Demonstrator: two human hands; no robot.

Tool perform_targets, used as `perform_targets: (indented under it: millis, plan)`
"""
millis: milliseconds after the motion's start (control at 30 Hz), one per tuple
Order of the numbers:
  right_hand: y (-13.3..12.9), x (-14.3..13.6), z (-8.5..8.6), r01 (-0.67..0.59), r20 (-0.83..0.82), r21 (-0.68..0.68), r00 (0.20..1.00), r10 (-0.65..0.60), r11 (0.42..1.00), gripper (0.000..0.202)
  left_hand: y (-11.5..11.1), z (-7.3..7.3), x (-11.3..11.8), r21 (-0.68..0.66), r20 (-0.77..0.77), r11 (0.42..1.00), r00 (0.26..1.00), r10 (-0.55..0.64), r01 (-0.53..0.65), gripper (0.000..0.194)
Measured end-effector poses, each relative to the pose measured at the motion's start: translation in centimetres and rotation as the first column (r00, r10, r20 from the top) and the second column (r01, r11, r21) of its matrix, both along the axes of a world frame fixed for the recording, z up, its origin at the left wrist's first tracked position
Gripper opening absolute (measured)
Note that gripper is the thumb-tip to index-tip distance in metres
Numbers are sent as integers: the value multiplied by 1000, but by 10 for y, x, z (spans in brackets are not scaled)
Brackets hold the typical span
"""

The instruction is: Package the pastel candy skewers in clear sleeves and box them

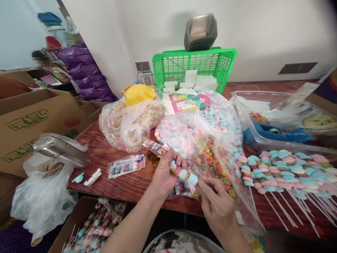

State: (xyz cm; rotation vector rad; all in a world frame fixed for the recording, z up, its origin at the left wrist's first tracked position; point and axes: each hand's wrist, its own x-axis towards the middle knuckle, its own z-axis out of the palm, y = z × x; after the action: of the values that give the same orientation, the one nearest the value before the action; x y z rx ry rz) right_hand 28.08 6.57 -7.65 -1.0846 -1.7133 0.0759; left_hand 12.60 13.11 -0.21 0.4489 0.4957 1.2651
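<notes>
A candy skewer of pink, blue and ring-shaped pieces slants across my left hand, whose fingers are wrapped round its upper part. A printed clear wrapper sticks out above that hand. My right hand is closed in a pinch at the skewer's lower end, beside the last blue piece; the stick itself is hidden there. Beyond the hands lie a bag of pink and blue marshmallows and a bag of colourful candy rings. Flat printed wrappers rest left of my left hand.
Finished-looking skewers lie piled at right, before a clear plastic bin holding a blue tape dispenser. A green basket stands behind. At left are a steel flask and cardboard boxes. A person sits far left.
</notes>
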Motion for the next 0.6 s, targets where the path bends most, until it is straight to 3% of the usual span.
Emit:
perform_targets:
  millis: [100, 167, 233, 300, 333, 400, 467, 500, 600]
  plan:
    - [2, -8, 3, -162, -240, -246, 965, 102, 956, 16, -1, -1, -2, 69, 63, 996, 997, 46, -50, 44]
    - [2, -11, 3, -321, -439, -416, 890, 121, 851, 17, -2, -5, -2, 111, 82, 993, 996, 23, -32, 43]
    - [1, -13, 2, -481, -619, -501, 780, 91, 719, 27, -4, -9, -1, 138, 83, 990, 996, -16, 4, 41]
    - [-1, -16, 0, -545, -696, -515, 716, 49, 661, 32, -5, -13, 1, 166, 72, 985, 996, -51, 39, 41]
    - [-3, -17, 0, -519, -675, -515, 736, 51, 682, 31, -6, -14, 2, 182, 58, 982, 996, -66, 54, 41]
    - [-4, -19, 1, -368, -512, -466, 854, 94, 805, 24, -8, -14, 4, 214, 17, 974, 996, -85, 80, 40]
    - [-3, -17, 3, -184, -266, -304, 959, 102, 935, 15, -9, -13, 4, 214, -30, 972, 996, -87, 92, 39]
    - [-2, -15, 3, -112, -152, -205, 985, 81, 972, 16, -9, -13, 4, 195, -54, 976, 995, -83, 92, 38]
    - [5, -5, 2, 36, 74, 30, 997, -38, 999, 29, -8, -14, 2, 68, -71, 995, 995, -73, 78, 38]
